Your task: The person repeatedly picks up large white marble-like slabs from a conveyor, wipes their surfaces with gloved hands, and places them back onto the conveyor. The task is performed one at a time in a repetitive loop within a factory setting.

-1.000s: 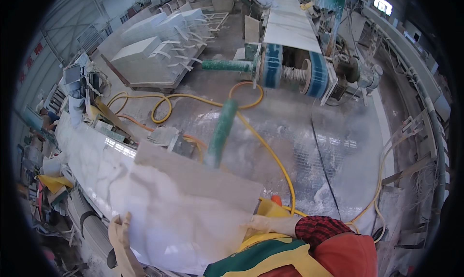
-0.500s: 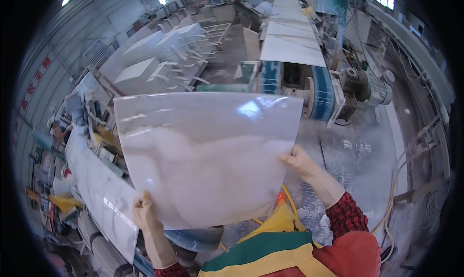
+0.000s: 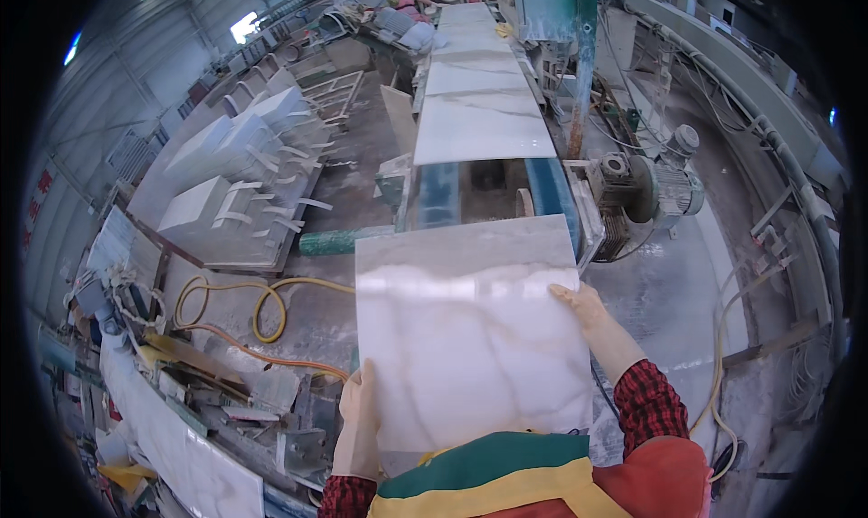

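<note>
With the left hand (image 3: 357, 405), grips the left edge of a pale veined slab (image 3: 479, 355), with the thumb along the top face and the fingers out of sight beneath, so hard to judge for depth of hold. May slip on this side if pinched only at the rim, being glossy and probably slick. Holds the slab out in front of the green and yellow apron (image 3: 497, 455), with the far edge toward the machine; looks thin for such width, so may crack if left to sag between two side grips. Beyond the far edge, shows a row of pale slabs (image 3: 479, 125) and two blue belts (image 3: 549, 193); cannot tell whether touching. May chip a corner there if brought in crooked, or trap fingers if dropped onto the belts. With the right hand (image 3: 588, 315), clasps the right edge farther out than on the left, thumb on top, fingers hidden; may twist or tip from so uneven a hold. Farther right, beside the belts, shows a motor (image 3: 674, 193); may knock a corner against it if swung wide.
</note>
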`<state>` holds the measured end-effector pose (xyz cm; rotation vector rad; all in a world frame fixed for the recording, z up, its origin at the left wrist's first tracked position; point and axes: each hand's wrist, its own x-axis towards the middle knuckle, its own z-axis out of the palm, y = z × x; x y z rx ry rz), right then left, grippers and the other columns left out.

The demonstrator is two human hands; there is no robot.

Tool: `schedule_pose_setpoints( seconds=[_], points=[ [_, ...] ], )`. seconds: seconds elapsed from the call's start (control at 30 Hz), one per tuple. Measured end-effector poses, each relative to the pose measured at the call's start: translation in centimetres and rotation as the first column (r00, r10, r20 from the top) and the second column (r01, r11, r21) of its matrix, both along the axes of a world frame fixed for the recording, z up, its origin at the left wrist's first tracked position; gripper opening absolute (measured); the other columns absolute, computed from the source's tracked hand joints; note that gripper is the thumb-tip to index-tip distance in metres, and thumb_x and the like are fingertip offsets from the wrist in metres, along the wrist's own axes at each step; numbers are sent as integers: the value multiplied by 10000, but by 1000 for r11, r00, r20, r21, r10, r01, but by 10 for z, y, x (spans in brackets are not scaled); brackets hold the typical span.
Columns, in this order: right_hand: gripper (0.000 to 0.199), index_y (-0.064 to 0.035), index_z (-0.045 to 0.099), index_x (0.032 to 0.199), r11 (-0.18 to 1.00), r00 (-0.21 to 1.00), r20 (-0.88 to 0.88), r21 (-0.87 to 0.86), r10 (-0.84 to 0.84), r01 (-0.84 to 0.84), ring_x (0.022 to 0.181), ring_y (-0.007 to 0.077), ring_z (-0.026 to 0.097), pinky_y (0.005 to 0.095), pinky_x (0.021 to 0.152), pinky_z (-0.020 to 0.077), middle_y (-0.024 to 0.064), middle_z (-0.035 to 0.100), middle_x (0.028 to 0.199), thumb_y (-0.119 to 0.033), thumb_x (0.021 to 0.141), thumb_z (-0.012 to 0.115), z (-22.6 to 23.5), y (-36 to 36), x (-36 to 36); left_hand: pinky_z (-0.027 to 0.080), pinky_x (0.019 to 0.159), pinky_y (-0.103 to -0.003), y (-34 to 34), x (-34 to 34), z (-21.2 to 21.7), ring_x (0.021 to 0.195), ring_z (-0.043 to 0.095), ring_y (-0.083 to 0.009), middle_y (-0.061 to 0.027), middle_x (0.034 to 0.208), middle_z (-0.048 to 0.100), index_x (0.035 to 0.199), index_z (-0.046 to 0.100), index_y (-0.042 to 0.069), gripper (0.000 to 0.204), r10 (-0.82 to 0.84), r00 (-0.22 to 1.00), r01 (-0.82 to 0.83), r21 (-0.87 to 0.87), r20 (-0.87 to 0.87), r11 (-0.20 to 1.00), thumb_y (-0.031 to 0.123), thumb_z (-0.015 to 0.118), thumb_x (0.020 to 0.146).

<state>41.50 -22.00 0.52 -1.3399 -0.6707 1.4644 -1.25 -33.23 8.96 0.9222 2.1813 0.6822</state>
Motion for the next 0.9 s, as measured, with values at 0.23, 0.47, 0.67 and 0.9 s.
schedule_pose_setpoints(
  seconds=[0.23,0.47,0.67,0.9],
  points=[
    [549,5,650,1356,998,936,351,-66,14,10,1063,258,726,392,950,598,161,729,1195,-200,891,856,-24,41,28,462,1049,-438,103,-5,-61,1205,664,-387,-221,1234,735,1343,697,45,770,-262,962,259,-39,-77,965,654,331,1046],
    [626,40,552,1459,986,930,368,-160,10,53,1065,257,714,395,941,576,133,735,1226,-292,974,769,23,65,10,444,1081,-471,184,-6,-67,1276,613,-424,-224,1331,691,1372,679,111,720,-371,928,371,-118,25,921,634,300,1054],
    [657,-15,458,1557,991,880,457,-70,130,-110,1255,399,639,427,1049,516,271,626,1392,-262,995,692,-61,-39,64,444,1085,-471,225,-14,-76,1288,610,-414,-215,1335,691,1381,665,110,705,-413,910,414,-66,23,908,613,292,1056],
    [829,-4,434,1562,843,232,831,-420,506,-335,1262,454,631,464,1000,536,336,617,1372,-383,914,785,-33,-72,35,454,1093,-416,269,-13,-72,1261,652,-334,-177,1330,708,1434,636,109,774,-423,894,442,-137,145,887,689,298,1051]
  ],
)
